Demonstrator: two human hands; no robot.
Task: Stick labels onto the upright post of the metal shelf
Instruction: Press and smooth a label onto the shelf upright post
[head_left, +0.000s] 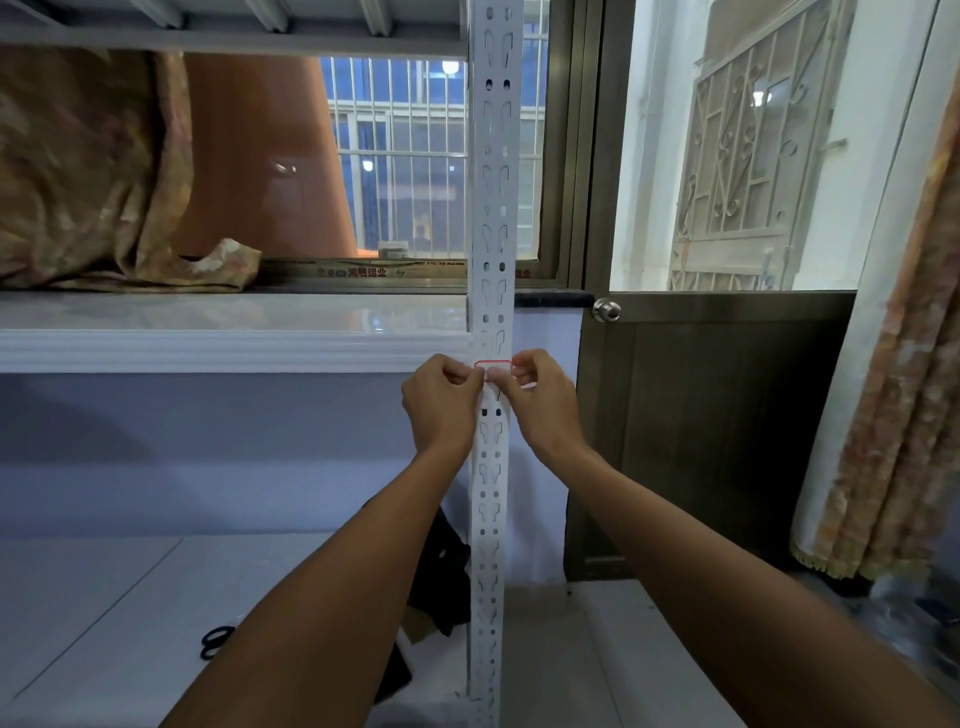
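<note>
Upright post (491, 218), white and slotted, rising at centre frame beside the shelf board (208, 351). Left hand (441, 402) and right hand (540, 402) both pinching a red-bordered label (492, 368) against the post's face.

Looks like a room in a home, used for storage. White slotted metal post (492, 218) of a shelf at the centre; behind it a barred window (405, 156), to its right a brown door (717, 415) with round knob (607, 310), patterned curtain (898, 389) at far right, folded cloth (88, 171) to its left.
</note>
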